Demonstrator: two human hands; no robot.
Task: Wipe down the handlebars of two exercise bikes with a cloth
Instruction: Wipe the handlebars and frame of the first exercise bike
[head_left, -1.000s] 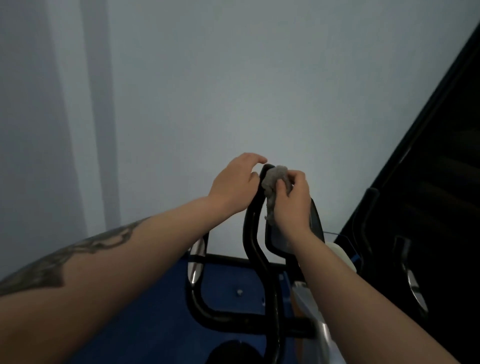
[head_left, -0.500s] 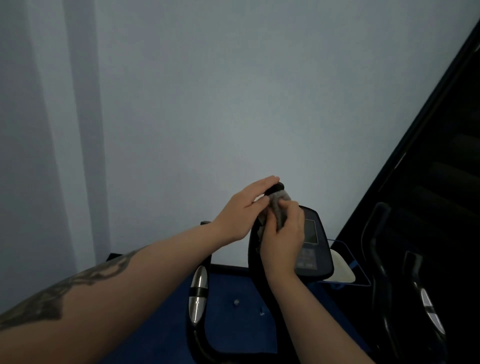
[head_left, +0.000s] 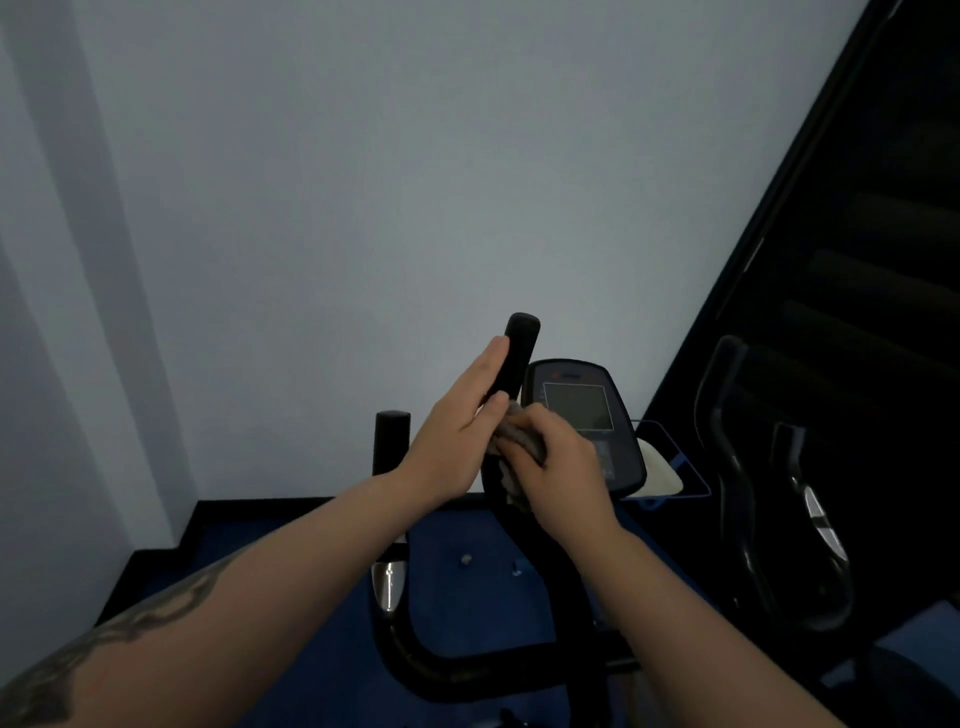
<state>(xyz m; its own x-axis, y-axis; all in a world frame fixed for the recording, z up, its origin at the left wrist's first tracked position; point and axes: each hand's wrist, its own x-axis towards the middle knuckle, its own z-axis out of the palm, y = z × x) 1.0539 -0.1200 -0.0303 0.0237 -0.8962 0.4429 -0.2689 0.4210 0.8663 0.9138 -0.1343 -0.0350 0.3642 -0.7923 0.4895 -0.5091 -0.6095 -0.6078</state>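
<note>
A pale wall (head_left: 415, 182) fills most of the view above a blue floor (head_left: 467, 587), with the black exercise bike (head_left: 571, 597) in front and a second bike (head_left: 743, 493) in shadow to the right. On the near bike, the right-hand handlebar (head_left: 517, 353) rises beside the console (head_left: 576, 410). The left hand (head_left: 454, 436) lies against the bar with fingers straight, while the right hand (head_left: 558, 467) grips the grey cloth (head_left: 514, 447), bunched around the bar just below.
</note>
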